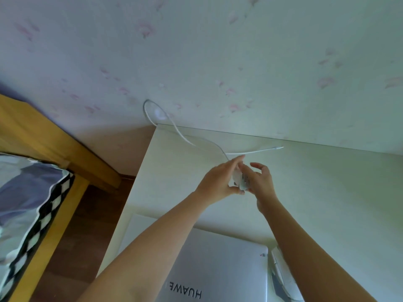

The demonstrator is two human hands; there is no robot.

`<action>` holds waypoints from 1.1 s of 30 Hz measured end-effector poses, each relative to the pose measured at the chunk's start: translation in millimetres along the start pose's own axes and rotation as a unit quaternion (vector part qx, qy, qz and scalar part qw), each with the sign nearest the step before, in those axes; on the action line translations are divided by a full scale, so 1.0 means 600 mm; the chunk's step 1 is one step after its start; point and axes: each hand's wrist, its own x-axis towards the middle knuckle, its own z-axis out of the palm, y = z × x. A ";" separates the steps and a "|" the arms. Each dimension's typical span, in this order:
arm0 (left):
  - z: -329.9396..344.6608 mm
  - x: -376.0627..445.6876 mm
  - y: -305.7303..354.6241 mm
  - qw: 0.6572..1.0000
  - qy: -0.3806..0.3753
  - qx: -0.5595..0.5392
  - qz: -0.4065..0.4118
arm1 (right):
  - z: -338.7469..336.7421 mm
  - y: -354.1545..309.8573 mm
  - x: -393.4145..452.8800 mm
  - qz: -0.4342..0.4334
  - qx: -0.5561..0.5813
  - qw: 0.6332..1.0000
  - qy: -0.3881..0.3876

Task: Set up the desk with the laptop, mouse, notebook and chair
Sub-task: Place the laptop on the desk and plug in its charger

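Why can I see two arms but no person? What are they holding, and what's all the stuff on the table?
The camera sits on the person's head and looks down, so you only see their own arms reaching out. There is just this one picture. The left hand and the right hand meet over a white desk that stands against a flowery wall. Together they hold a small white thing; it is mostly hidden by the fingers, so I cannot say what it is. A white cable comes up from behind the desk and lies on it, its end lying loose. Near the person lies a closed silver laptop. On the left is a wooden bed with a pillow.
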 end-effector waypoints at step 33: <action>-0.307 -0.315 -0.139 0.740 0.355 -0.458 -0.341 | 0.365 -0.077 -0.150 -0.356 -0.118 0.911 -0.171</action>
